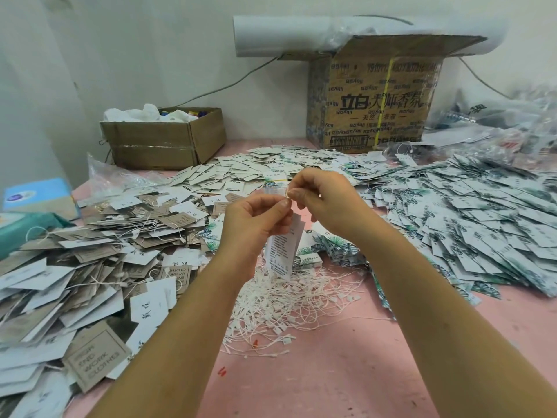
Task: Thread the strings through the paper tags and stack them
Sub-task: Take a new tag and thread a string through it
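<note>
Pink tabletop (346, 372) carries everything, and most of it is buried under paper. To the right spreads the widest heap, leaf-printed tags (470, 218); to the left lies a heap of grey and white tags (90, 260), several already trailing strings. At the back stand a large printed carton (373, 107) and a low open cardboard box (162, 137). Between the forearms sits a loose tangle of white strings (286, 300) with small plastic ends.

Above that tangle, the left hand (256, 224) pinches a small bundle of white printed tags (283, 248) near its top edge, so the tags hang down, print facing the camera. The right hand (322, 200) has thumb and forefinger pressed together right at the top of the bundle, touching the left thumb tip. Something fine seems to be nipped there, probably a string end, but it is too small to tell for certain.

Judging by this, the threading step is in hand: the string is being fed through the punched hole. Next would likely call for drawing the string through without letting the tags fan apart, fastening it, then laying the set on a pile of finished ones.
</note>
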